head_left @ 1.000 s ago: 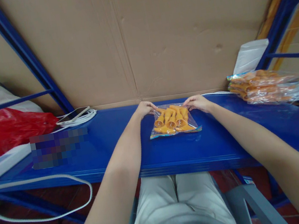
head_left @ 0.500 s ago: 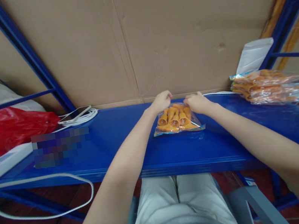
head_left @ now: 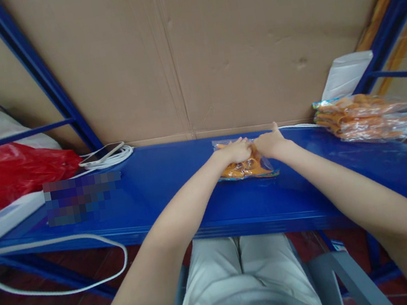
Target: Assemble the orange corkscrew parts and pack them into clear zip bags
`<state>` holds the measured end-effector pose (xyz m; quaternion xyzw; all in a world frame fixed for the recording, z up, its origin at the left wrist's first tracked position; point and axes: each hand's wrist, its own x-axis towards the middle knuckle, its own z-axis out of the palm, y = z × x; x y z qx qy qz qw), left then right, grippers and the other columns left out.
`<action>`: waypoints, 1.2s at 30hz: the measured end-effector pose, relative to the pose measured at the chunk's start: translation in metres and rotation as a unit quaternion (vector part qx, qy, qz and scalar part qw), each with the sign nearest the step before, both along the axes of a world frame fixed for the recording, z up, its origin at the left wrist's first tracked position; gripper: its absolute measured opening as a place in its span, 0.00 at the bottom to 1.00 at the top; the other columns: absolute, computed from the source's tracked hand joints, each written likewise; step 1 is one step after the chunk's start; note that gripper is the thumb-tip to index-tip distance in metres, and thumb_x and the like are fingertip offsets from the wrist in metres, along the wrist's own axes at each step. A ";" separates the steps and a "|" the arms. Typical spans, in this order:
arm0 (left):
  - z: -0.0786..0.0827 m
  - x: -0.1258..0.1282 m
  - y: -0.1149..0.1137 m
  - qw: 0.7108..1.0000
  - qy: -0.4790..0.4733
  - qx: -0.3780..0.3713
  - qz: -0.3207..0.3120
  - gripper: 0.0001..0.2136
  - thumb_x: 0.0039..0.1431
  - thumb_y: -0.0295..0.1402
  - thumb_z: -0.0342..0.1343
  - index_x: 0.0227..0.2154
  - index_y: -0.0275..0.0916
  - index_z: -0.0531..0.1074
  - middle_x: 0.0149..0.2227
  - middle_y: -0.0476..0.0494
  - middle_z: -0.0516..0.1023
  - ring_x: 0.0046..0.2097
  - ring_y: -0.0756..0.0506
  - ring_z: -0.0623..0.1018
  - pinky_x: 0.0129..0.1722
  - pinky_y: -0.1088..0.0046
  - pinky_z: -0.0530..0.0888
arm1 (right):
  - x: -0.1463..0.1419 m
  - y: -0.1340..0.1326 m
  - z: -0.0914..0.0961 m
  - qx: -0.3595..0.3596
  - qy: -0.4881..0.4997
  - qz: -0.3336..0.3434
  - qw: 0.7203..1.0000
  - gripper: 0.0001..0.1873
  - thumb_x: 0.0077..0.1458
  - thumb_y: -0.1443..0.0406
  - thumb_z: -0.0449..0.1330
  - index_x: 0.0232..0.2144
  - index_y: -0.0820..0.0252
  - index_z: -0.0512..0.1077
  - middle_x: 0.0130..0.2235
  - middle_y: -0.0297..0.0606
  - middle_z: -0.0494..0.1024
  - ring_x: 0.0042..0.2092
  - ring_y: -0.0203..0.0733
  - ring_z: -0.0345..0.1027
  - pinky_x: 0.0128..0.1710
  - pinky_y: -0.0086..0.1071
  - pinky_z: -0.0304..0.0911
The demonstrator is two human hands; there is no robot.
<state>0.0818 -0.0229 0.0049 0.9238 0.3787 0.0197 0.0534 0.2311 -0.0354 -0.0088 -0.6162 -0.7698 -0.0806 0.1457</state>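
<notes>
A clear plastic bag of orange pieces [head_left: 247, 168] lies on the blue shelf board [head_left: 196, 200], close to the cardboard back wall. My left hand [head_left: 233, 151] rests curled on the bag's far middle, fingers closed on the plastic. My right hand [head_left: 271, 143] sits right beside it, almost touching, also closed on the bag's top edge with the thumb raised. The two hands cover most of the bag's far half; only its near edge and left corner show.
A stack of similar filled bags [head_left: 361, 116] lies at the right with a white envelope [head_left: 346, 74] behind. At the left are a phone [head_left: 101, 154] on coiled white cable, a red plastic bag [head_left: 7, 172], and a white cable [head_left: 61, 280] hanging below the shelf.
Both hands have come together from the bag's far corners to its middle top edge and now press down on it, hiding more of the orange pieces.
</notes>
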 end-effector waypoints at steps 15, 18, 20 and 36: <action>0.008 -0.006 -0.014 0.986 -0.123 0.043 0.109 0.20 0.61 0.24 0.42 0.52 0.25 0.70 0.57 0.25 0.70 0.57 0.36 0.72 0.59 0.62 0.64 | -0.029 -0.017 0.012 -0.040 0.049 0.073 0.995 0.27 0.58 0.76 0.46 0.59 0.70 0.61 0.56 0.54 0.70 0.56 0.50 0.67 0.55 0.37 0.60; 0.005 -0.008 -0.009 0.984 -0.129 0.015 0.123 0.20 0.64 0.29 0.41 0.55 0.27 0.68 0.60 0.27 0.65 0.62 0.35 0.65 0.63 0.54 0.56 | -0.025 -0.011 0.009 -0.071 0.055 0.082 0.993 0.25 0.60 0.75 0.45 0.58 0.70 0.63 0.57 0.54 0.69 0.57 0.51 0.67 0.56 0.39 0.60; 0.003 -0.009 -0.006 0.983 -0.130 -0.015 0.133 0.22 0.66 0.32 0.40 0.59 0.28 0.63 0.64 0.29 0.59 0.66 0.36 0.59 0.64 0.54 0.53 | -0.025 -0.009 0.008 -0.079 0.059 0.085 0.991 0.24 0.60 0.75 0.45 0.56 0.68 0.65 0.57 0.53 0.69 0.57 0.51 0.66 0.56 0.39 0.59; 0.000 -0.026 0.007 0.965 -0.021 -0.096 0.241 0.40 0.62 0.55 0.25 0.66 0.26 0.48 0.67 0.28 0.48 0.68 0.34 0.50 0.65 0.58 0.50 | -0.028 -0.002 0.004 -0.110 0.020 0.046 0.993 0.27 0.63 0.69 0.38 0.60 0.79 0.59 0.63 0.58 0.58 0.65 0.48 0.52 0.64 0.39 0.47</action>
